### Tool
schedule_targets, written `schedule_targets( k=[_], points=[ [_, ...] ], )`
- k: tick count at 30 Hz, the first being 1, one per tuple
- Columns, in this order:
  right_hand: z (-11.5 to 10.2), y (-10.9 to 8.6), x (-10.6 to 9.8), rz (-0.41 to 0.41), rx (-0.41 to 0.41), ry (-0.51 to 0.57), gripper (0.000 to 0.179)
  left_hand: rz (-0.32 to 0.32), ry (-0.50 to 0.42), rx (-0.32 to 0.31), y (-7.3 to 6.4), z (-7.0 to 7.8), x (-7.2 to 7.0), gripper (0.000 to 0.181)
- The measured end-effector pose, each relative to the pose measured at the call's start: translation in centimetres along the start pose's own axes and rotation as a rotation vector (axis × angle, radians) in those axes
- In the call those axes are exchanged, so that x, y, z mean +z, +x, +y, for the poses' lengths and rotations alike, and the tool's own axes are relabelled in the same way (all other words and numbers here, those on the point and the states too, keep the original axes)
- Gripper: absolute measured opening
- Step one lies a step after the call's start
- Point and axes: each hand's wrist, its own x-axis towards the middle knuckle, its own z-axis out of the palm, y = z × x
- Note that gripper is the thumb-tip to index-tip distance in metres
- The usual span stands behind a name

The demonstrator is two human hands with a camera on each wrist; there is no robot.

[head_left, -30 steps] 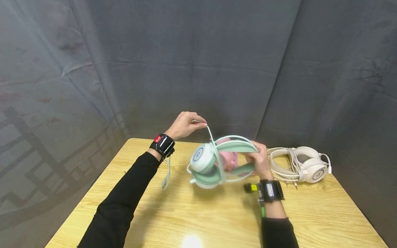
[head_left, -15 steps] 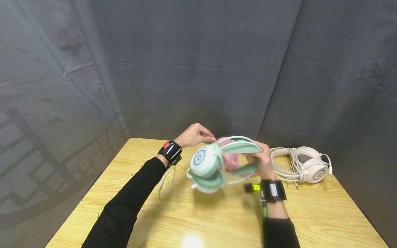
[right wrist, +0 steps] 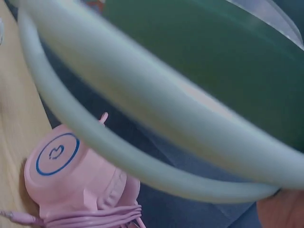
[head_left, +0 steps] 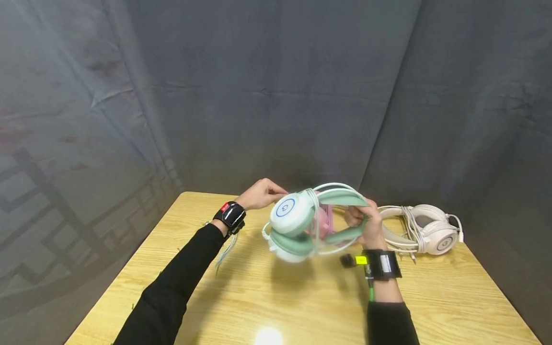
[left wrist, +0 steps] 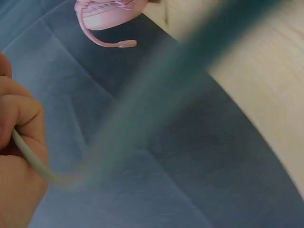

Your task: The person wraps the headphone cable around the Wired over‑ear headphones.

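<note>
A white and mint-green headset [head_left: 288, 225] is held up over the table, ear cups toward the left. My right hand [head_left: 371, 224] grips its headband, which fills much of the right wrist view. Close behind the near ear cup, my left hand [head_left: 261, 193] pinches the headset's pale cable [left wrist: 34, 160] between thumb and fingers. Turns of this cable wrap around the headset beside the ear cups. A loose length of cable [head_left: 226, 251] hangs below the left wrist.
Behind the held headset lies a pink headset [right wrist: 71, 175] with its cable wound round it. A cream headset [head_left: 431, 235], also wrapped in cable, lies at the right of the wooden table [head_left: 241, 297]. A grey curtain [head_left: 267, 96] rises behind the table.
My left hand has come down from above the headset, first rightward, then slightly back left, drawing the cable along. The headset and right hand have shifted slightly right.
</note>
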Motion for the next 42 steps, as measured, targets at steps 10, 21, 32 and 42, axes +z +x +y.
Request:
schedule_targets(
  k=[10,21,32,42],
  points=[
    [-0.8,-0.2,-0.7,-0.038,0.089,0.359,0.037,0.068,-0.041,-0.105,-1.3,-2.4,0.5,0.02],
    [-1.3,0.0,-0.9,0.107,0.198,0.579,0.029,0.172,-0.049,-0.126,-1.4,-4.0,2.9,0.021],
    [-1.9,-0.1,-0.8,0.513,0.265,0.726,0.022,0.157,0.019,-0.039,-1.6,-3.6,5.6,0.023],
    [-1.8,0.3,0.5,0.737,0.346,0.936,0.019,0.046,0.35,0.07,-1.0,-2.0,8.4,0.019]
  ],
)
